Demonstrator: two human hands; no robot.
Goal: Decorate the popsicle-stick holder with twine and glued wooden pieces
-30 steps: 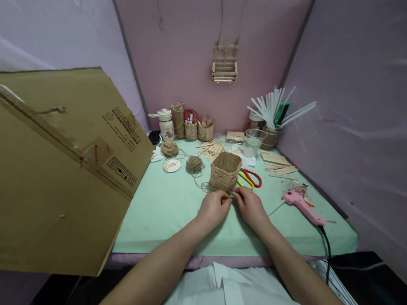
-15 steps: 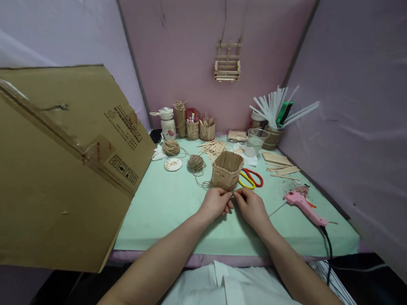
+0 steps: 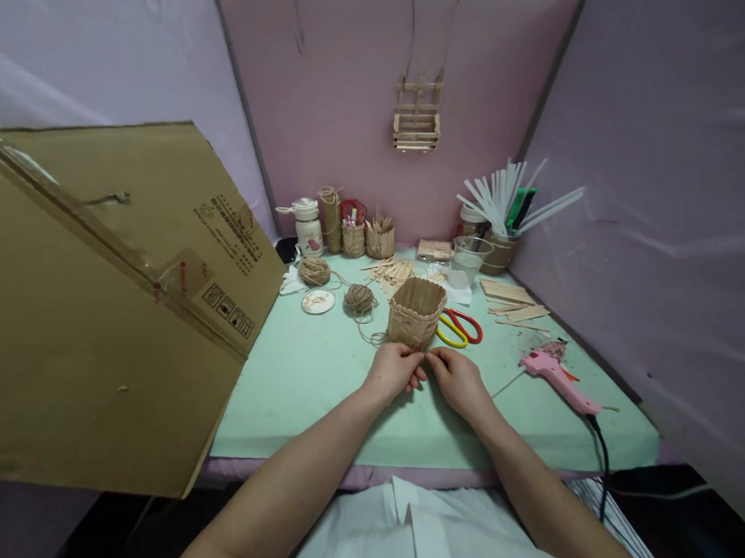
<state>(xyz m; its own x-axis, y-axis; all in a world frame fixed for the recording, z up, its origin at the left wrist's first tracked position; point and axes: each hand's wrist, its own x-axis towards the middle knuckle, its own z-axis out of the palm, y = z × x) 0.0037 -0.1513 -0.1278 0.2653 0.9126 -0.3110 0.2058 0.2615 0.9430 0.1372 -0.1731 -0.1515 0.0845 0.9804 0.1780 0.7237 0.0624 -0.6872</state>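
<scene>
A small tan basket (image 3: 416,312) with a wavy, braided-looking rim stands tilted toward me on the table, its mouth facing up. At its lower front edge, my left hand (image 3: 395,371) is closed in a pinch. Close beside it, my right hand (image 3: 457,379) pinches too, the fingertips of both hands nearly meeting. What they pinch is thin and mostly hidden, apparently jute twine. Loose twine (image 3: 373,338) runs from a twine ball (image 3: 358,298) to the basket's left side. Scissors (image 3: 458,327) with red and yellow handles lie right of the basket.
A pink glue gun (image 3: 558,378) lies at the right, its cord over the edge. Wooden sticks (image 3: 392,271), another twine ball (image 3: 314,271), a white lid (image 3: 318,301) and a plastic cup (image 3: 469,259) stand behind. A large cardboard sheet (image 3: 107,314) leans at left.
Hardly anything differs. Both hands keep their pinch at the basket's lower front, and the view has shifted very slightly.
</scene>
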